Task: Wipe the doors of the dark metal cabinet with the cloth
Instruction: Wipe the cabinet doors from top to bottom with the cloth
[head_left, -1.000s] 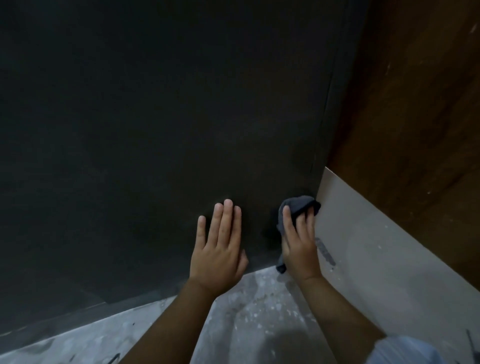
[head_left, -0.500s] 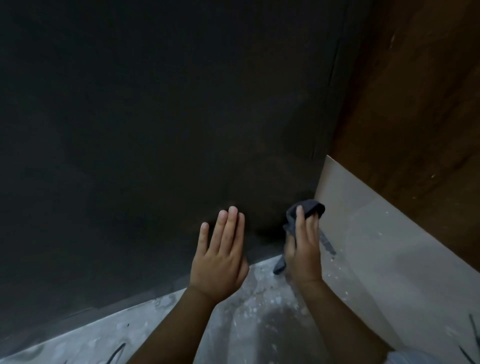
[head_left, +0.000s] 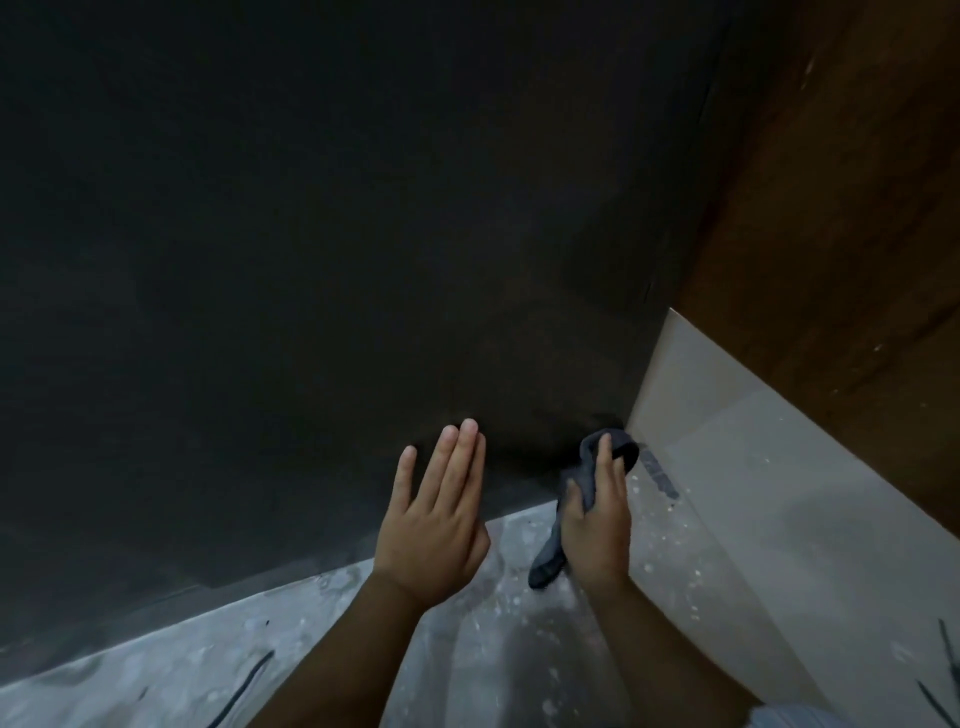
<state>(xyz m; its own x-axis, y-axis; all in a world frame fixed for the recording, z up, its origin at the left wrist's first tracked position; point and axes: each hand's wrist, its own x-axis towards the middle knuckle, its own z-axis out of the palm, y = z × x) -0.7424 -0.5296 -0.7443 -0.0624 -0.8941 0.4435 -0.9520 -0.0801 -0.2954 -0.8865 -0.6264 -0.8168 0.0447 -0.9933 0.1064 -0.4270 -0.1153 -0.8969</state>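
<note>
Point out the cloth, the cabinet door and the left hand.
cloth (head_left: 584, 475): head view, on the grey fold showing between thumb and fingers.
cabinet door (head_left: 322, 249): head view, on the bare dark panel above both hands.
left hand (head_left: 431, 535): head view, on the back of the hand.

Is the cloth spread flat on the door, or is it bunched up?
Bunched up. The cloth is crumpled in the right hand, with one end hanging down toward the floor.
</note>
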